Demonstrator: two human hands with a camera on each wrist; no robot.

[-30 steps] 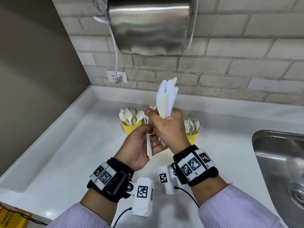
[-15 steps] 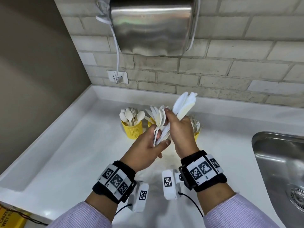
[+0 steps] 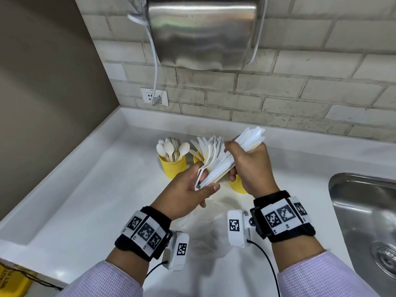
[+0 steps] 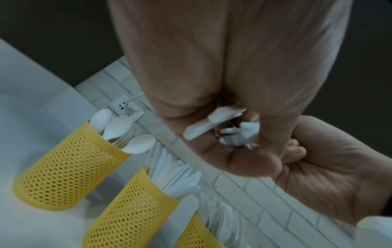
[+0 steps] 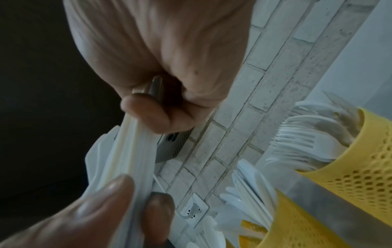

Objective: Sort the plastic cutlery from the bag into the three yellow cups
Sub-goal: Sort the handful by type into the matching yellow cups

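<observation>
Both hands hold a bundle of white plastic knives [image 3: 216, 168] above the counter, tilted with the blades up to the right. My left hand [image 3: 204, 186] pinches the handle ends [image 4: 229, 132]. My right hand [image 3: 231, 161] grips the bundle [image 5: 131, 151] near the blades. Behind them stand three yellow mesh cups: the left one [image 3: 172, 167] holds spoons, the middle one [image 4: 131, 209] knives, and the right one [image 5: 356, 167] forks. In the head view my hands hide most of the middle and right cups. The clear plastic bag [image 3: 210, 230] lies flat on the counter under my wrists.
A steel sink [image 3: 364, 211] is set into the white counter [image 3: 85, 200] at the right. A steel hand dryer [image 3: 203, 33] hangs on the brick wall, its cable plugged into a socket [image 3: 154, 96]. A raised ledge runs along the left side.
The knife bundle tipped from upright to leaning right and came lower, nearer the cups. My left hand turned over and took hold of the handle ends.
</observation>
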